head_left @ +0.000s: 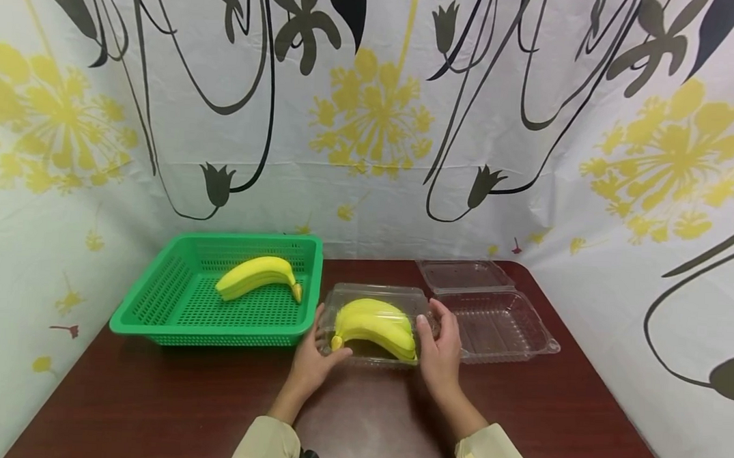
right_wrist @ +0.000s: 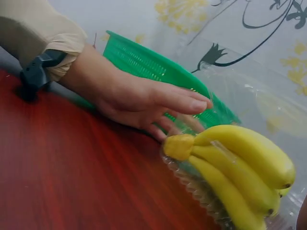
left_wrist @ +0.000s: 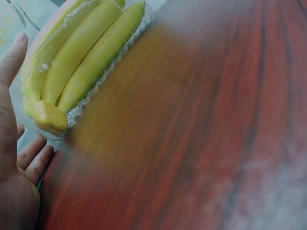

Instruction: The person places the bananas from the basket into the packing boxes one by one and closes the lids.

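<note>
– Seeing what at the middle of the counter?

– Seeing a clear box, covered on top, with yellow bananas inside, stem to the left and tips to the right. Framed between left grip and right grip.

– Grasping with the left?

– Released, rather: set at the left end of the box, with fingers relaxed and thumb reaching toward the near corner.

– And with the right?

– Placed at the right end, with thumb pointing up beside the cover. Cannot tell whether grasping or merely pressing.

– Finding what to the left?

– Finding a green basket near the left grip, with more bananas lying inside.

– And to the right?

– Finding a second clear box, just beside the first and partly behind the right grip, with lid folded back toward the patterned cloth.

– Wearing what?

– Wearing pale sleeves, with a dark device at the left wrist.
</note>
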